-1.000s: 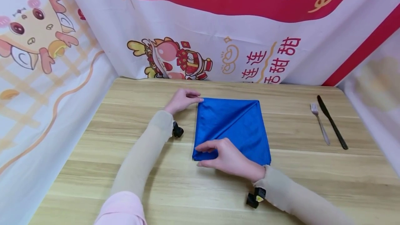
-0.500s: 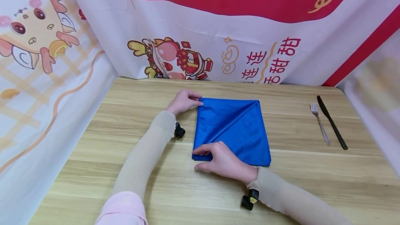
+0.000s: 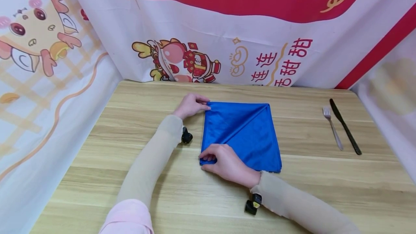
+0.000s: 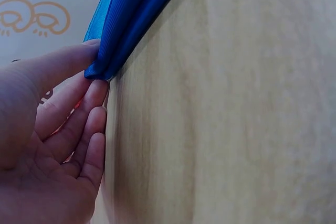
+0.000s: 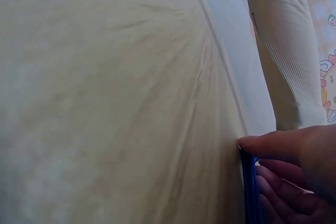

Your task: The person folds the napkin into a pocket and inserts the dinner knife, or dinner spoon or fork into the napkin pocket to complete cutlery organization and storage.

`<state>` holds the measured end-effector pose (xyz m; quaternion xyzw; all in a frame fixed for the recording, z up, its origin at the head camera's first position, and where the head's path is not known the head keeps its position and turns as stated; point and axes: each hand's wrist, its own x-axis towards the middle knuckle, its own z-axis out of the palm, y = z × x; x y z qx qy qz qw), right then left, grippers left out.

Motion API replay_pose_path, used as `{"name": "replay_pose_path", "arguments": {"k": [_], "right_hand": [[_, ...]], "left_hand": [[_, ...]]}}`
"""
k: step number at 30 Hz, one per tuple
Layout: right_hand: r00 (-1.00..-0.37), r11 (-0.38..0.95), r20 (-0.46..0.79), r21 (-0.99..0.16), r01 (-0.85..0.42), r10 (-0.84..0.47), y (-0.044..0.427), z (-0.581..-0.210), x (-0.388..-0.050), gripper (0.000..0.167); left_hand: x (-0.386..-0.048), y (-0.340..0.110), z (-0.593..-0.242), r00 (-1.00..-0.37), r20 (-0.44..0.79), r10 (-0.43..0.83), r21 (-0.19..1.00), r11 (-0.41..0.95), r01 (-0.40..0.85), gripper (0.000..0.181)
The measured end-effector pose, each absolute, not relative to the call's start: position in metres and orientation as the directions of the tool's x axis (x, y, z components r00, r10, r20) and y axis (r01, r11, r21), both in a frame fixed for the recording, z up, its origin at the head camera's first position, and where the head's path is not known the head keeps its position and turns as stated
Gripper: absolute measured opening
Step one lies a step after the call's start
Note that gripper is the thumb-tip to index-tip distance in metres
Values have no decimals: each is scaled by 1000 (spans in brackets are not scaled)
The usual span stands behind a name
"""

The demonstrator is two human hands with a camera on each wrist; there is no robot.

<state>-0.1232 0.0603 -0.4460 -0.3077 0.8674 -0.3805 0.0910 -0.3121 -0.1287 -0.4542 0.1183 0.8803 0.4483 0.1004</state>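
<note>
A blue cloth napkin (image 3: 256, 143), folded into a square with a diagonal fold across its top, lies flat on the wooden table. At its far left corner my left hand (image 3: 190, 105) pinches the layers; in the left wrist view the thumb (image 4: 79, 59) presses on the cloth and the fingertips sit at its edge. My right hand (image 3: 227, 163) lies over the near left part of the napkin and pinches that corner. The right wrist view has the thumb (image 5: 273, 144) on one side of the blue edge (image 5: 250, 187) and the fingers on the other.
A fork (image 3: 332, 127) and a dark-handled knife (image 3: 345, 127) lie side by side at the table's right. Printed white cloth hangs (image 3: 208, 24) along the back and both sides. The wooden tabletop (image 3: 97, 169) extends around the napkin.
My right hand has shifted slightly left to the near left corner, its thumb and fingers closing on the cloth. The left hand stays at the far left corner, with hardly any movement.
</note>
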Motion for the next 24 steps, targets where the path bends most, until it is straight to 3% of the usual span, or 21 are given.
{"name": "replay_pose_path", "arguments": {"k": [12,19,24], "right_hand": [[-736,474,109,-700,-534,-669,64,-444,-126,16],[-736,507,67,-682,-527,-674,62,-444,-126,9],[-752,524,50,-687,-503,-657,61,-444,-127,15]], "left_hand": [[-308,-130,-449,-950,-73,305,813,569,121,24],[-308,-131,-451,-950,-59,307,818,560,130,21],[-306,-131,-449,-950,-58,306,820,558,130,21]]}}
